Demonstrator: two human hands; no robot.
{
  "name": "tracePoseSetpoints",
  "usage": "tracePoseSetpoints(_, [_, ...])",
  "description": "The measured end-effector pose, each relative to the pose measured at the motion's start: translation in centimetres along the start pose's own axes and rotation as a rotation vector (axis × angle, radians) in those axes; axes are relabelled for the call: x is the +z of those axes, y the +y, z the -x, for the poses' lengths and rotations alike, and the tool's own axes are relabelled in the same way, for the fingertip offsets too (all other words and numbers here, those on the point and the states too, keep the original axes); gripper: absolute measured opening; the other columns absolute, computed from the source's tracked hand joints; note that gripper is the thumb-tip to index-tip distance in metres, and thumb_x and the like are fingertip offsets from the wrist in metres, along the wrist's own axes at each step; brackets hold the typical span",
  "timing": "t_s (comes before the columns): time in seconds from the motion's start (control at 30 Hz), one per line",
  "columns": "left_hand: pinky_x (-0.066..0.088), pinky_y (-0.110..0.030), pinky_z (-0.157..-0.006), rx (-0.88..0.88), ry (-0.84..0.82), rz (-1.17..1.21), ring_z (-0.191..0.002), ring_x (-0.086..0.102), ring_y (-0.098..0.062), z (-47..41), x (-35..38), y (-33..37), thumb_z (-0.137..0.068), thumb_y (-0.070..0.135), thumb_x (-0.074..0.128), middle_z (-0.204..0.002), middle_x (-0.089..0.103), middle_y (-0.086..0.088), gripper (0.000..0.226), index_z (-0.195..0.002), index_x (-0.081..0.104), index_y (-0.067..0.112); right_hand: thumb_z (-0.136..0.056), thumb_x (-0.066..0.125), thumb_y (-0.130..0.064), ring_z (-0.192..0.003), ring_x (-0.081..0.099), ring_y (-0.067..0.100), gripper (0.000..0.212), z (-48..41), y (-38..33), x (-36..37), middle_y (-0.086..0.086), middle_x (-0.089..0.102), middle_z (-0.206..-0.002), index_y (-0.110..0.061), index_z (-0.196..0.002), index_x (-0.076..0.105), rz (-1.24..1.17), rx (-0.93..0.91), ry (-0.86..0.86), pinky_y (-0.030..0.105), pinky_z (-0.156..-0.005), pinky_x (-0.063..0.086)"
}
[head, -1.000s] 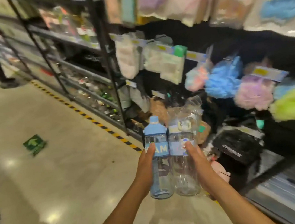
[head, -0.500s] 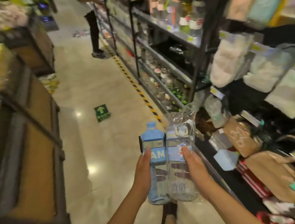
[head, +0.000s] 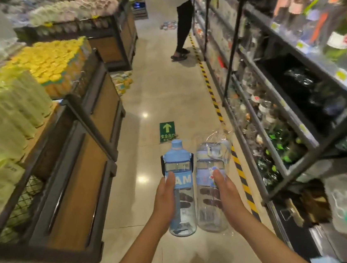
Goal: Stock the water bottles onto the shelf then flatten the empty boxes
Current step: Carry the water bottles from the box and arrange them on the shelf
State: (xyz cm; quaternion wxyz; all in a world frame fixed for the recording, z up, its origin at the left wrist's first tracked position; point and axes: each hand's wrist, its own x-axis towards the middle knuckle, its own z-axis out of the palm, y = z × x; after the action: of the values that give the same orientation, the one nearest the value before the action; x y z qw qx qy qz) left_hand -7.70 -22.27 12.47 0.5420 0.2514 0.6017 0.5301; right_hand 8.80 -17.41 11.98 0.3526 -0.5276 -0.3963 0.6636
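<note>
**Obs. A:** Entry, stocking step. Your left hand (head: 166,199) is wrapped round the blue-lidded bottle (head: 177,154), thumb on its label band. Your right hand (head: 227,192) is wrapped round the plastic-wrapped bottle (head: 208,168). On both bottles your fingers show through the clear walls.

**Obs. B:** Agreed. You hold both upright, side by side, out over the aisle floor (head: 164,93), and neither is on a shelf. I cannot tell whether the two touch.

**Obs. A:** My judgement: these two are carried, not stocked. The shelving (head: 280,132) runs along your right, crowded with goods. I can't tell which slot is theirs.

**Obs. B:** No boxes are in view, so you can't score the flattening either way; log it as outstanding. Note a person (head: 182,28) standing farther down the aisle at the same shelving.

**Obs. A:** Left for you, as far as this shows: set both bottles on the shelf, stock any others, then flatten the boxes.
</note>
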Motion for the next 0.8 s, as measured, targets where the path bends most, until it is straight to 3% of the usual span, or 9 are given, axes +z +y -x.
tracePoseSetpoints(0.1, [0.061,-0.038,-0.066,0.03,0.117,0.01,-0.081,0.074,-0.036,-3.9,-1.9,1.4,-0.096,0.066,0.046,-0.102,0.075,-0.024,0.061,-0.125,0.063,0.016,-0.073,0.065,-0.085,-0.103,0.075,0.022,0.084,-4.8,-2.2,2.0,-0.004,0.067,-0.129,-0.032,-0.138,0.057,-0.005,0.018,-0.081,0.041,-0.079,0.063])
tracePoseSetpoints(0.27, [0.06,-0.035,-0.064,0.043,0.24,0.076,-0.086,0.076,-0.034,-11.2,-5.6,4.0,-0.1,0.059,0.042,-0.103,0.076,-0.02,0.054,-0.128,0.063,0.018,-0.045,0.07,-0.096,-0.104,0.074,0.024,0.093,-12.9,-5.7,6.5,-0.01,0.066,-0.124,-0.042,-0.121,0.059,0.031,0.037,-0.159,0.04,-0.078,0.062])
tracePoseSetpoints(0.33, [0.06,-0.039,-0.064,0.044,0.249,0.118,-0.081,0.073,-0.038,-14.5,-6.9,5.8,-0.091,0.066,0.046,-0.102,0.074,-0.026,0.066,-0.128,0.063,0.014,-0.062,0.072,-0.086,-0.101,0.075,0.027,0.076,-16.5,-7.1,8.5,-0.003,0.066,-0.125,-0.038,-0.12,0.06,0.017,0.037,-0.175,0.041,-0.076,0.062])
tracePoseSetpoints(0.43, [0.06,-0.042,-0.065,0.037,0.264,0.189,-0.079,0.071,-0.04,-20.3,-8.9,8.0,-0.089,0.075,0.053,-0.1,0.073,-0.027,0.076,-0.128,0.063,0.011,-0.09,0.058,-0.059,-0.099,0.076,0.028,0.038,-22.2,-8.9,11.5,0.0,0.066,-0.126,-0.036,-0.12,0.06,0.015,0.036,-0.169,0.041,-0.075,0.061])
tracePoseSetpoints(0.5, [0.059,-0.042,-0.066,0.024,0.251,0.187,-0.078,0.071,-0.04,-24.4,-10.0,9.7,-0.089,0.076,0.055,-0.098,0.073,-0.026,0.078,-0.128,0.062,0.009,-0.09,0.057,-0.058,-0.099,0.075,0.027,0.036,-25.5,-10.6,13.4,-0.002,0.068,-0.124,-0.036,-0.118,0.06,0.017,0.023,-0.162,0.039,-0.071,0.061])
tracePoseSetpoints(0.63, [0.06,-0.04,-0.061,0.025,0.166,0.161,-0.069,0.071,-0.036,-32.0,-11.1,14.4,-0.083,0.068,0.052,-0.091,0.072,-0.023,0.077,-0.126,0.062,0.006,-0.068,0.065,-0.079,-0.088,0.077,0.018,0.071,-32.0,-14.6,16.5,-0.004,0.072,-0.116,-0.035,-0.123,0.06,0.022,-0.013,-0.138,0.033,-0.064,0.06])
tracePoseSetpoints(0.73, [0.06,-0.039,-0.061,0.026,0.098,0.118,-0.07,0.07,-0.036,-37.2,-10.7,17.2,-0.081,0.071,0.053,-0.097,0.072,-0.024,0.081,-0.128,0.062,0.007,-0.085,0.06,-0.072,-0.095,0.073,0.011,0.051,-36.6,-16.8,17.6,-0.006,0.07,-0.118,-0.038,-0.123,0.061,0.032,-0.043,-0.078,0.024,-0.06,0.057])
tracePoseSetpoints(0.8, [0.06,-0.041,-0.064,0.029,0.067,0.11,-0.071,0.07,-0.036,-40.9,-10.3,18.6,-0.086,0.068,0.049,-0.096,0.073,-0.021,0.074,-0.127,0.061,0.008,-0.099,0.053,-0.054,-0.083,0.07,-0.007,0.03,-39.7,-18.1,17.7,-0.015,0.067,-0.106,-0.035,-0.121,0.059,0.007,-0.066,-0.037,0.015,-0.058,0.054])
